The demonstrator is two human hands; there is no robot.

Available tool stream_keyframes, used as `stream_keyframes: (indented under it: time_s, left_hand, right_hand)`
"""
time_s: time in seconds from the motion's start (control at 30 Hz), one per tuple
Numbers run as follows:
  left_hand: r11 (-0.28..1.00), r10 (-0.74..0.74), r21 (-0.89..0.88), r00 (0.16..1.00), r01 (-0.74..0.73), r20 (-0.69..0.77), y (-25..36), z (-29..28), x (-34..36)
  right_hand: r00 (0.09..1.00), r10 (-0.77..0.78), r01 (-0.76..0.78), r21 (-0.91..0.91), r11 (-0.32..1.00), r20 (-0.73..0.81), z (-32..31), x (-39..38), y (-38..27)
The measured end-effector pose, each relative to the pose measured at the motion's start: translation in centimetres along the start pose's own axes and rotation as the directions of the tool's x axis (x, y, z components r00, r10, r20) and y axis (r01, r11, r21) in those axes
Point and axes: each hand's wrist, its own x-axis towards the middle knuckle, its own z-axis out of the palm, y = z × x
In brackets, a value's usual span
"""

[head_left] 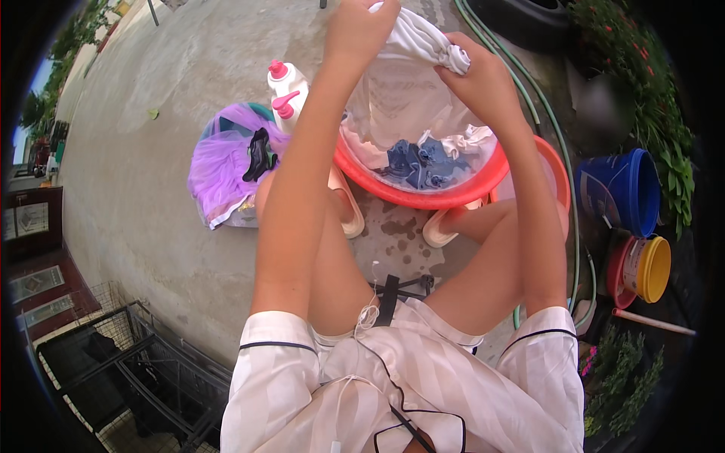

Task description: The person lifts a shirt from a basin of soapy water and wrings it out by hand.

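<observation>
Above a red basin (427, 200), I hold a twisted white cloth (415, 32) between both hands. My left hand (362, 34) is closed on its left end, partly cut off by the upper edge. My right hand (483, 84) grips the other end, where a bunched lump of cloth sticks out past the fingers. Below, dark blue clothes (423, 164) lie wet in the basin, with a crumpled white piece (470, 140) at their right. Whether the pale area under the held cloth is hanging fabric or water, I cannot tell.
Left of the basin, purple sheer fabric (219, 166) with a black item (260, 155) covers a teal basin (260, 111). White pump bottles (287, 94) stand behind it. At right are a pink basin (555, 170), a green hose (547, 113), a blue bucket (619, 192), a yellow bucket (653, 269) and a tyre (521, 23).
</observation>
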Motion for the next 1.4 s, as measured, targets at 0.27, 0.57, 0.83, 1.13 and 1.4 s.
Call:
stream_keyframes:
  time_s: [0.27, 0.57, 0.83, 1.13, 1.4]
  left_hand:
    - [0.972, -0.215, 0.005, 0.884, 0.234, 0.415, 1.9, -0.7, -0.9]
    - [0.93, 0.044, -0.285, 0.698, 0.233, 0.715, 3.3, -1.1, -2.0]
    - [0.903, 0.056, -0.389, 0.846, 0.184, 0.531, 3.2, 0.6, -2.2]
    - [0.917, 0.061, -0.369, 0.859, 0.153, 0.508, 1.4, 3.4, -2.7]
    - [0.531, 0.043, -0.816, 0.955, 0.227, 0.294, 4.8, 2.9, -2.0]
  right_hand:
    - [0.989, 0.046, 0.008, 0.354, 0.935, -0.144, 0.2, 1.0, 1.3]
    - [0.973, 0.152, 0.031, 0.754, 0.657, -0.172, -0.9, 1.0, -0.1]
    - [0.945, 0.151, 0.158, 0.807, 0.569, -0.292, -1.5, 1.2, -0.2]
    - [0.855, 0.322, 0.236, 0.859, 0.455, -0.406, -4.1, 1.7, -1.0]
    - [0.839, 0.506, 0.128, 0.977, 0.17, -0.198, -5.6, 3.4, 5.6]
